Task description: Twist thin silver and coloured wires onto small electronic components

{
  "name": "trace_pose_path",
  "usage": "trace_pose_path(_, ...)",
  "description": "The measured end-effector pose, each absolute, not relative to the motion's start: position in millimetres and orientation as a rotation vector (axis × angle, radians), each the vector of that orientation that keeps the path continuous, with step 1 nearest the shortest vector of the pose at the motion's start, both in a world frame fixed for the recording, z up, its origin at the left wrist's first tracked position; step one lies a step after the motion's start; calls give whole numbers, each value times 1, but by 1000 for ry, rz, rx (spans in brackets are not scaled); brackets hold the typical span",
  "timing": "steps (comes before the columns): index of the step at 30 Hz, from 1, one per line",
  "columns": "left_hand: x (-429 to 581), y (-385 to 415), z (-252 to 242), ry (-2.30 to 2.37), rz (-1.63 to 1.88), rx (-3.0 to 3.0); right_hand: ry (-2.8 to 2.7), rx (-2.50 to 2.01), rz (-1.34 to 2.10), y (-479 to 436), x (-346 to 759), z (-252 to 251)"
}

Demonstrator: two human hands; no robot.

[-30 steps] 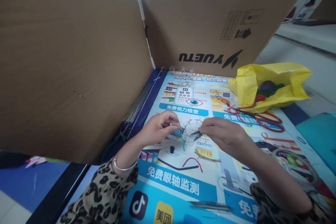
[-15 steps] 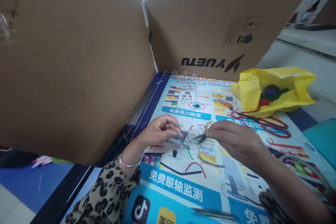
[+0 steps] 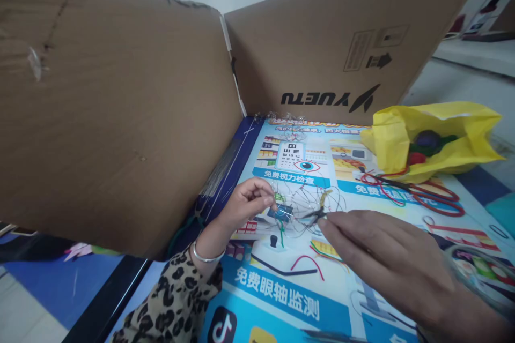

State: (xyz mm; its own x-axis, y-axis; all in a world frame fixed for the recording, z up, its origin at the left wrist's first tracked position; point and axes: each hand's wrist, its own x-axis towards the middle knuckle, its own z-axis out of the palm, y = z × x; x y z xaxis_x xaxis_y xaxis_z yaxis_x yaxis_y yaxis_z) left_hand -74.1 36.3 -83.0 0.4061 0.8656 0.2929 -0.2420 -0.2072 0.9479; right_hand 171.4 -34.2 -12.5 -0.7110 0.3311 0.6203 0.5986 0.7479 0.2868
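My left hand (image 3: 250,204) is closed in a pinch at the left side of a tangle of thin bent wire (image 3: 300,193), whose loops spread towards the right. A short green strand (image 3: 282,234) hangs just below its fingertips. My right hand (image 3: 374,249) grips small pliers (image 3: 319,214) with a yellow handle; one handle sticks up and the other is hidden by the fingers. The dark jaws point left into the wire loops. Whether they bite on a strand is too fine to tell.
A printed poster (image 3: 277,295) covers the table. Red-handled scissors (image 3: 438,198) lie beside a yellow bag (image 3: 438,118) holding balls of yarn. Cardboard panels (image 3: 120,118) stand at left and back. Loose red strands (image 3: 309,262) and a bundle of straight wires (image 3: 221,169) lie about.
My right hand has come nearer the camera and turned, and the pliers' handles now stand spread. The wire loops look more stretched out. The view has shifted slightly.
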Motion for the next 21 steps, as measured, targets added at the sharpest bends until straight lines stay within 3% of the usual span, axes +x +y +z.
trace_pose_path(21,-61,21,-76,705,1478,1627,-2450,-655,-792,-66,143,-11)
